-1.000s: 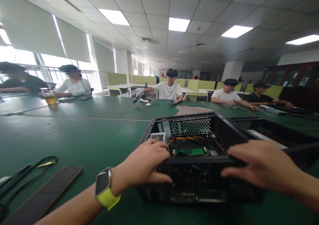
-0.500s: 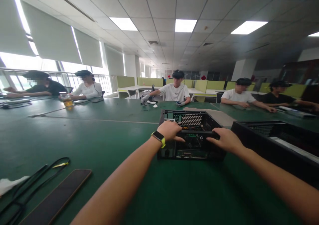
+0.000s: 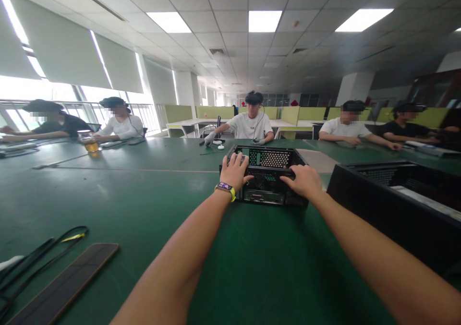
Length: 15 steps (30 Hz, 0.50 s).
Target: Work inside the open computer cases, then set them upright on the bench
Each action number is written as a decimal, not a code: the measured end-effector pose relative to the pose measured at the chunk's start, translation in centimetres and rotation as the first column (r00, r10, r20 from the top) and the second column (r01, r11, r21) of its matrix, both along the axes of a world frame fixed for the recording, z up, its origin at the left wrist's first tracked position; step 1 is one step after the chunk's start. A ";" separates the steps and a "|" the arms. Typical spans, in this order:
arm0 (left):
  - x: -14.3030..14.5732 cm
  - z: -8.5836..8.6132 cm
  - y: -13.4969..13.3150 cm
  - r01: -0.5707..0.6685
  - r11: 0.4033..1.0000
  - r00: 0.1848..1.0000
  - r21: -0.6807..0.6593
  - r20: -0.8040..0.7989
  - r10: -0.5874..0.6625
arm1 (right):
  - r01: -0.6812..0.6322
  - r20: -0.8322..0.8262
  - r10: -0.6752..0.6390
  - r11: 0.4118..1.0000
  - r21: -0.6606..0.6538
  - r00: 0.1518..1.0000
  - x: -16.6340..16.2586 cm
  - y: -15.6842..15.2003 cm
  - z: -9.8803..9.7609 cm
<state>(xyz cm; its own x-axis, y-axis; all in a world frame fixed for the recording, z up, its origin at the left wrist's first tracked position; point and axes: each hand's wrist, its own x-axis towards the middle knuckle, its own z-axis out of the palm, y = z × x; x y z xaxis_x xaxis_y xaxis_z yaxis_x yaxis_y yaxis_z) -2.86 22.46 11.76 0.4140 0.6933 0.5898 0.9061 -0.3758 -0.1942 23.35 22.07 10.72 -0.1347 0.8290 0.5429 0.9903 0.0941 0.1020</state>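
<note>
Arms outstretched, you steady a black computer case at 12 o'clock, hands likely set apart for balance. Your left hand fans its fingers over the near-left rim, squeeze unclear; your right hand pinches the rim's right end, the case's interior lying beyond your fingertips.

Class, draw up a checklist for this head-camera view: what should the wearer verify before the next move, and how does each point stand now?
1. Right hand gripping the near top edge of the open case: ok, thumb in front.
2. Left hand gripping firmly: cannot tell, fingers spread over the near left corner.
3. Second case apart from the open case: ok, a gap shows.
4. Black cable away from the open case: ok, far to its left.
5. Wearer's hands gloved: not ok, both bare.
</note>
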 end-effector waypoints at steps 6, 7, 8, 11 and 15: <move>2.4 -8.0 -3.3 0.113 0.928 0.983 -0.354 0.176 -0.053 | 0.021 0.018 -0.020 0.998 -0.061 1.000 0.1 5.2 0.5; 2.5 -9.2 -3.5 0.146 0.901 0.983 -0.409 0.162 -0.086 | 0.019 0.027 -0.018 0.997 -0.072 0.999 0.3 5.9 0.6; 2.7 -10.1 -3.6 0.169 0.878 0.982 -0.448 0.152 -0.111 | 0.020 0.035 -0.017 0.997 -0.080 0.999 0.5 6.5 0.7; 3.0 -11.6 -3.1 0.202 0.783 0.978 -0.588 0.162 -0.130 | 0.033 0.055 -0.028 0.996 -0.084 0.998 0.8 7.7 0.7; 3.2 -11.2 -2.4 0.208 0.666 0.976 -0.716 0.195 -0.096 | 0.041 0.039 -0.038 0.995 -0.091 0.999 1.1 8.5 0.6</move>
